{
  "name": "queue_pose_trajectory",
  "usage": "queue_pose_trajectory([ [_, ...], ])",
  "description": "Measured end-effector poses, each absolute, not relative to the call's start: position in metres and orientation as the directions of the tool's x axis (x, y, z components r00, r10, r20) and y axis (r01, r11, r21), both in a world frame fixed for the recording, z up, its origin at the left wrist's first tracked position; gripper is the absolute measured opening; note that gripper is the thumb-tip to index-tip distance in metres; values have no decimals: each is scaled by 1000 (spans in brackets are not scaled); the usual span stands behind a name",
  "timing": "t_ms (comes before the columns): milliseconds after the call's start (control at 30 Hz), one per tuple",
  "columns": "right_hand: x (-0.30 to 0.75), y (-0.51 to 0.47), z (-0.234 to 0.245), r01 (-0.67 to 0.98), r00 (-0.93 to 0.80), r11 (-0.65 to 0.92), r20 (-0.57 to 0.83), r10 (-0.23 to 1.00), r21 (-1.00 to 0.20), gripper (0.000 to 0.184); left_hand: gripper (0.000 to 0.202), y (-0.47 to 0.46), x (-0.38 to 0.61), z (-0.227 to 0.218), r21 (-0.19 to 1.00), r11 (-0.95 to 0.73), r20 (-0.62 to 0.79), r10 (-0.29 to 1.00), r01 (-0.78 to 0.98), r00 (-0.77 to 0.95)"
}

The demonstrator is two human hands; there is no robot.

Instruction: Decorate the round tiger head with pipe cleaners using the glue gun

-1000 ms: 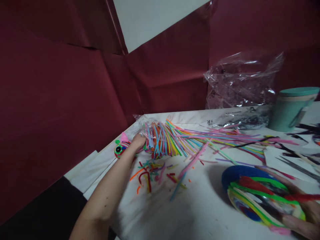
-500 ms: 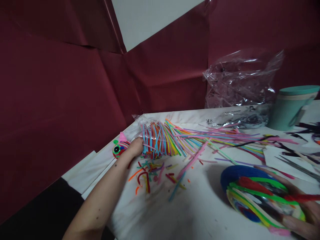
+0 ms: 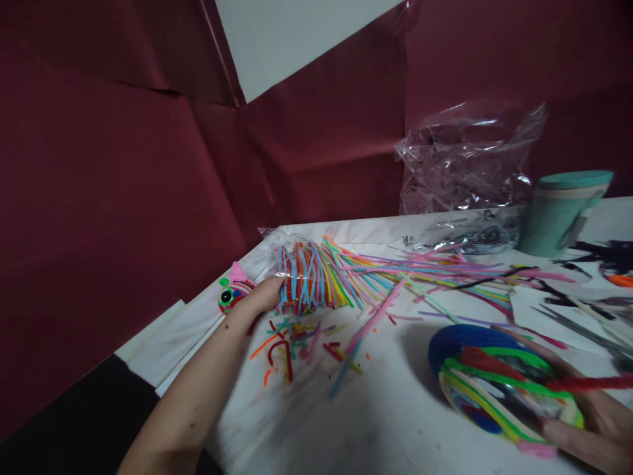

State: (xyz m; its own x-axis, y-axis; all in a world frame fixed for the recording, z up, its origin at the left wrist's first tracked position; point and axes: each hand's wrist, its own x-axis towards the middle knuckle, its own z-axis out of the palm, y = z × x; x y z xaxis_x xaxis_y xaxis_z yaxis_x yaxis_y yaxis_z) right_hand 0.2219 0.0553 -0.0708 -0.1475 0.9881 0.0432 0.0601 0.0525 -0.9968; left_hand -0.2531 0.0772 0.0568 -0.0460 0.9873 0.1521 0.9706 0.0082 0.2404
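My left hand (image 3: 271, 293) is at the left end of a clear plastic bag of pipe cleaners (image 3: 309, 277) in many colours. Its fingers are hidden, so I cannot tell whether they grip the bag. At the lower right, my right hand (image 3: 588, 422) holds a rounded craft piece (image 3: 509, 386) above the table, thumb at the near side. Blue, green, yellow and white pipe cleaners cover parts of the piece, with glossy clear areas between them. A red pipe cleaner (image 3: 593, 382) sticks out to the right, over my right hand.
Left of the bag lies a striped pipe-cleaner figure (image 3: 232, 297) with a big eye. Short cut bits (image 3: 284, 349) lie in front. Long pipe cleaners (image 3: 395, 267) spread rightward towards dark scissors (image 3: 583, 326). Behind stand a crumpled clear bag (image 3: 465, 171) and a green lidded cup (image 3: 561, 214).
The whole view has shifted slightly, so most things appear a little further left. Both hands keep their places, the left at the bag and the right on the craft piece.
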Motion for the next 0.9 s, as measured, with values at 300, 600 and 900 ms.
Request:
queue_pose_trajectory([
  [300,225,60,-66,115,-115,13,0,993,-993,68,12,66,-240,69,127,155,122,978,980,-171],
  [600,243,76,-82,262,-223,170,111,968,-950,40,29,90,-194,35,424,236,69,954,874,-291],
  [900,226,58,-55,213,-178,149,112,978,-966,47,34,99,-223,38,881,209,14,885,423,-466],
])
